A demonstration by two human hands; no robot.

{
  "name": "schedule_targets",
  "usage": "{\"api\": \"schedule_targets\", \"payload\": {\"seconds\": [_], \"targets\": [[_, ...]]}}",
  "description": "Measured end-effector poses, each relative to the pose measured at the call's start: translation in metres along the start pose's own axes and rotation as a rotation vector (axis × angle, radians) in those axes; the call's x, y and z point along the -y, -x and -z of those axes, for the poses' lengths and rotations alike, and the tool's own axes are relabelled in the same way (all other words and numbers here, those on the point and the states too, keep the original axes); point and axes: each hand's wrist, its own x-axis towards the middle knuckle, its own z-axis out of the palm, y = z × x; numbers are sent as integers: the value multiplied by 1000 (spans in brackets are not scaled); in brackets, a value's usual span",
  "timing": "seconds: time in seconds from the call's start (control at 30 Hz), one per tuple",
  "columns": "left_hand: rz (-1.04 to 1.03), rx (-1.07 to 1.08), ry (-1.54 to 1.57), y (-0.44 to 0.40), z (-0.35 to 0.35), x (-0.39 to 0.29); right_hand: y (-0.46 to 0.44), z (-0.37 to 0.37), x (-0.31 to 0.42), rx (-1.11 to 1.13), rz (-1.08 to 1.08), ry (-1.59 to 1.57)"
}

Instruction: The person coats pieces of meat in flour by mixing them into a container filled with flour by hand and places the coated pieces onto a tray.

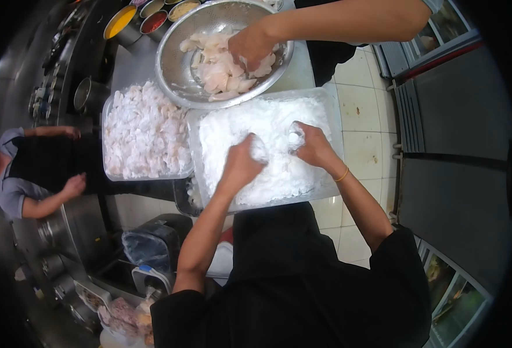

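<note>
A clear plastic tub [256, 194] filled with white flour-like powder [227, 122] lies in front of me. My left hand [245, 163] is in the powder, fingers curled round something white that I cannot make out. To its right my right hand [315, 146] closes its thumb and fingers on a white powder-coated lump [295, 137]; the lump's kind is hidden by the coating. A second tub [106, 136], on the left, is heaped with powder-coated pale meat pieces [145, 130]. Beyond the powder stands a perforated steel colander [175, 69] with raw pale meat pieces [218, 75].
Another person's hand [251, 47] reaches into the colander from the right. Metal pots with yellow [121, 23] and red [154, 22] contents stand at the far left. A co-worker in a dark apron [41, 162] is at left. A lined bin [151, 246] stands below; refrigerators [453, 104] line the right.
</note>
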Motion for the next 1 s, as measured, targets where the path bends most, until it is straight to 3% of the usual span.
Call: {"api": "schedule_targets", "payload": {"seconds": [0.13,0.3,0.4,0.47,0.6,0.63,0.73,0.83,1.0], "targets": [[78,-147,291,0,42,12,9,-19,-7,13,26,141],[27,-210,85,-16,61,30,24,-45,19,-3,40,423],[-87,-132,-109,-30,43,24,17,-53,10,-8,158,422],[-158,-103,-307,-32,24,30,13,-51,13,-45,111,336],[-92,-59,-274,-31,27,21,8,-30,33,-119,-77,-12],[-76,-48,-257,-29,28,21,7,-28,37,-234,-20,-78],[-73,-90,-287,-27,29,16,0,-21,45,-282,-86,-244],[-11,-37,-253,-32,25,24,-1,-14,69,-259,-102,-298],[-38,-133,-93,-28,29,33,-4,-17,101,-250,-53,-362]]}}
